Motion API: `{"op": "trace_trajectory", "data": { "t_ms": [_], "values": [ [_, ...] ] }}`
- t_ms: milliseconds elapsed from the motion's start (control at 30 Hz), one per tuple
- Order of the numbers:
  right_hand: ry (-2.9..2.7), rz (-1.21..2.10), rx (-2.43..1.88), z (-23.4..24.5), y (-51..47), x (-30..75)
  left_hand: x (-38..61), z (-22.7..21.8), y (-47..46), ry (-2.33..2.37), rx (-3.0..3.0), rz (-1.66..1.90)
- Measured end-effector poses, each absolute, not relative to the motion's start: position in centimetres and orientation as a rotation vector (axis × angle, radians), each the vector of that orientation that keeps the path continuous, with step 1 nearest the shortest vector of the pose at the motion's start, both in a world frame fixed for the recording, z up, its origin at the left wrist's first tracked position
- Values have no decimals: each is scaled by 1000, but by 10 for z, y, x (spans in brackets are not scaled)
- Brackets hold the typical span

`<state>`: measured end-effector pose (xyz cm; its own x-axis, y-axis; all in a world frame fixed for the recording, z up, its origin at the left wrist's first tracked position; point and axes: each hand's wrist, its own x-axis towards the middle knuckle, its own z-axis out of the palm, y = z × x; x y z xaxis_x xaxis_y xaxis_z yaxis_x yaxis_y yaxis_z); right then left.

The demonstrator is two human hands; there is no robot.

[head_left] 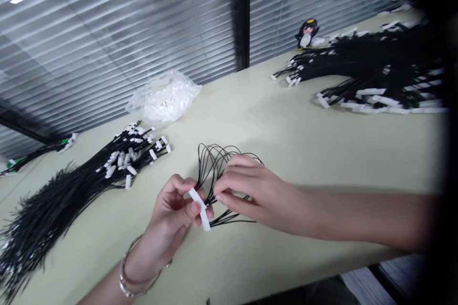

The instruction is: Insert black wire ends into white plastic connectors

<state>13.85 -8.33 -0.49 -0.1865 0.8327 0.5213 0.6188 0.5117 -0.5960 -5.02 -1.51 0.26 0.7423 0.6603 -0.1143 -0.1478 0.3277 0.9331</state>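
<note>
Between the thumb and fingers of my left hand [179,212] is a long white connector [199,204] with a row of thin black wires [214,152] coming out of it. The wires arch up and loop round to the right. My right hand [246,188] is closed on some of these wires just right of the connector, thumb and forefinger pinched together. More wires run out below from the connector's lower end, passing behind my right hand. The fingertips of my right hand partly hide what they pinch.
A big bundle of black wires with white connectors [71,190] lies at left. Behind it sits a clear plastic bag of white parts [166,100]. Finished-looking wire harnesses [368,64] are piled at right, beside a penguin figurine [307,34]. Window blinds [125,24] rise behind the table [257,109].
</note>
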Motion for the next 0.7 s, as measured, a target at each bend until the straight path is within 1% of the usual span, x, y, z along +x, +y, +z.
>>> {"op": "trace_trajectory", "data": {
  "t_ms": [100,367,700],
  "values": [
    [-1898,260,-1186,-6,-85,137,-50,0,-15,514,1114,560],
    [-1961,-96,-1078,-15,-85,134,-51,0,-17,482,1057,520],
    [-1979,-115,-1020,-14,-87,133,-50,0,-20,466,1043,506]
  ]
}}
